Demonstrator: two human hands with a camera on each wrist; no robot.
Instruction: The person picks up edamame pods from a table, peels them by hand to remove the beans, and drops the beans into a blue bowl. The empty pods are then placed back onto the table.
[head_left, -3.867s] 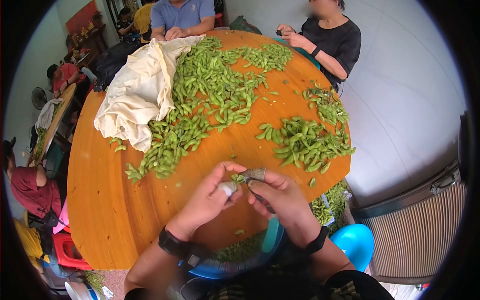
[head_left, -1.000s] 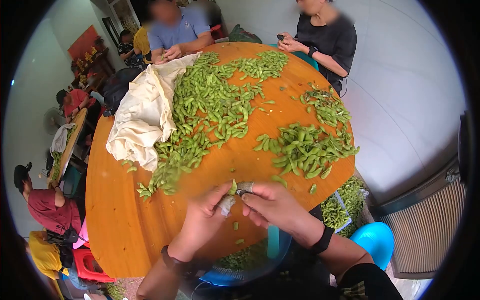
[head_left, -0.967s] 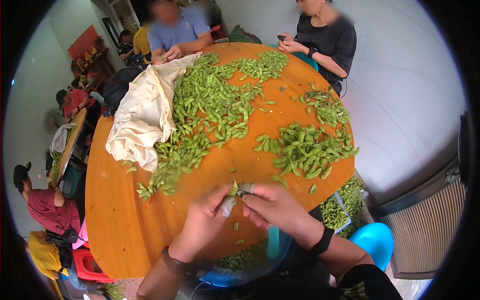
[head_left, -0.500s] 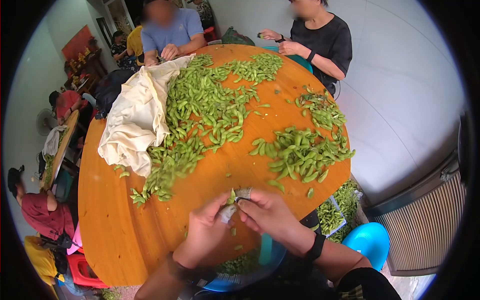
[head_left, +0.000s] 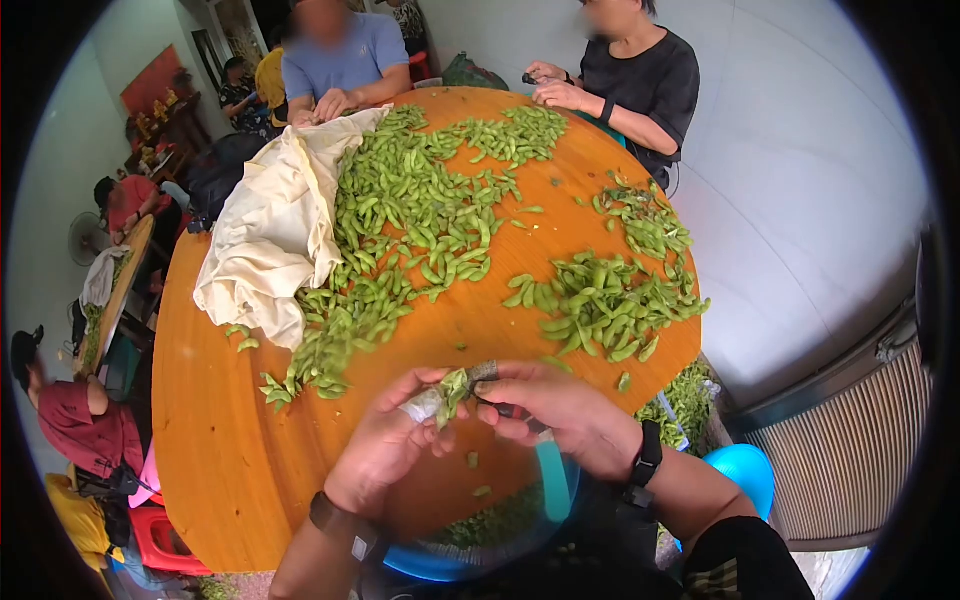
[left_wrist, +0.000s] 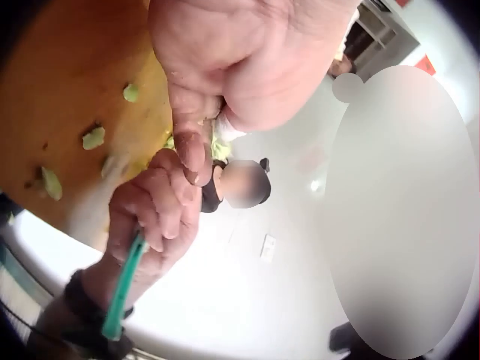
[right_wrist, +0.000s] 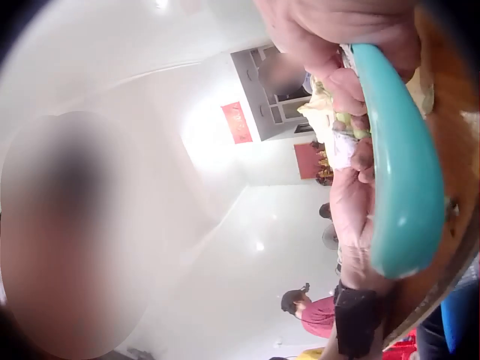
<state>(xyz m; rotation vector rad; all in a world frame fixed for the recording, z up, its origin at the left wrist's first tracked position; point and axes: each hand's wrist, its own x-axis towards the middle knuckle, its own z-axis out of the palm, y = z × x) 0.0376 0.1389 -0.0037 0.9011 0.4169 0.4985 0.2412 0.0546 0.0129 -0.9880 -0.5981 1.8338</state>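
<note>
My left hand (head_left: 385,440), its thumb wrapped in white, pinches a green pod (head_left: 453,392) above the near part of the table. Close on its right, my right hand (head_left: 565,405) grips a tool with a turquoise handle (head_left: 553,480); a grey wrap covers one finger. In the left wrist view the handle (left_wrist: 124,292) sticks out below the right hand (left_wrist: 154,214). The right wrist view shows the handle (right_wrist: 405,165) large in front, with the left hand (right_wrist: 356,217) behind it. The tool's working end is mostly hidden by fingers.
Pods (head_left: 420,210) lie heaped mid-table beside a cream cloth (head_left: 270,235), with another pile (head_left: 610,305) at the right. A blue basin (head_left: 430,565) holding green bits sits below the table's near edge. Two people sit across; a blue stool (head_left: 745,470) stands at the right.
My left hand has turned, showing more palm, and the pod appears more spread between the fingers. The right hand has shifted slightly, exposing more of the turquoise handle.
</note>
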